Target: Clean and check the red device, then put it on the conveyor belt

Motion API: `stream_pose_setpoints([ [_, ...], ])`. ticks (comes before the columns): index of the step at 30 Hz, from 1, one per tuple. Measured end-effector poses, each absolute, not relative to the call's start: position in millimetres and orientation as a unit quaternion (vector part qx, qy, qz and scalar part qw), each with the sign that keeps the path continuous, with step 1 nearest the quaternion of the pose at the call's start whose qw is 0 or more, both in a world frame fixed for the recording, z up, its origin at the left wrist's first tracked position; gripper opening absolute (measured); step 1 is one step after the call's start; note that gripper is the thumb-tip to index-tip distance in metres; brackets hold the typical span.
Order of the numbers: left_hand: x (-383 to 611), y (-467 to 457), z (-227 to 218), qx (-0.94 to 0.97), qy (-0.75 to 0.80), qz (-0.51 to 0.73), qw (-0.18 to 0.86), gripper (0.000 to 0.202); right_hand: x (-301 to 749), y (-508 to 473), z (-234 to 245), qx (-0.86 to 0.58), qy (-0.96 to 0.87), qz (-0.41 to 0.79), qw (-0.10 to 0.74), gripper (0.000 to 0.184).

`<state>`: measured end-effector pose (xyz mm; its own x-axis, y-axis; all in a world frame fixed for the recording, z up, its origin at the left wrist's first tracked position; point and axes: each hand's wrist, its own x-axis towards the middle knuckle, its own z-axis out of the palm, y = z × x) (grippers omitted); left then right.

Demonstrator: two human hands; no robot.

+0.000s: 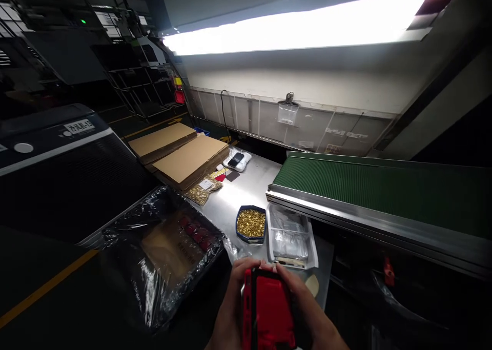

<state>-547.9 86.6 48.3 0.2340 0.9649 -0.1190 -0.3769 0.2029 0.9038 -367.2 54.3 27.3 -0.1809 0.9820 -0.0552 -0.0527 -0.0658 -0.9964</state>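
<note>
The left hand (pixel 230 311) and right hand (pixel 311 309) hold a red case (pixel 269 309), fingers curled around its sides, at bottom centre of the frame, just below a blue tray (pixel 250 239) of brass bits (pixel 251 223) on a steel table (pixel 246 196).

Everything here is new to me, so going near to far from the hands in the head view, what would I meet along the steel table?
Red handheld object → blue-rimmed tray of small gold-coloured pieces → bag of similar pieces → stacked cardboard sheets

You can read nothing: white label (pixel 79 127) on dark machine (pixel 57 186), lettering (pixel 340 132) on wall panel (pixel 261 117), both too blurred.
</note>
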Motion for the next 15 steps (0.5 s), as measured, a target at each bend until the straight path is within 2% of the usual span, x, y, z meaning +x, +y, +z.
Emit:
stream_pose_setpoints([
  [2, -550, 87, 45, 0.340, 0.371, 0.475, 0.722, 0.074, -368, 51, 22, -0.465, -0.500, 0.586, 0.437, 0.089],
  [4, -550, 87, 46, 0.315, 0.369, 0.463, 0.742, 0.064, -367, 49, 21, -0.502, -0.488, 0.569, 0.431, 0.097],
  [7, -551, 88, 51, 0.290, 0.346, 0.473, 0.756, 0.061, -366, 47, 26, -0.554, -0.439, 0.552, 0.442, 0.103],
  [12, -550, 91, 48, 0.204, 0.410, 0.456, 0.763, 0.046, -371, 45, 29, -0.559, -0.446, 0.525, 0.461, 0.099],
  [15, -548, 92, 39, 0.159, 0.479, 0.449, 0.737, 0.046, -374, 44, 26, -0.553, -0.469, 0.512, 0.460, 0.102],
])
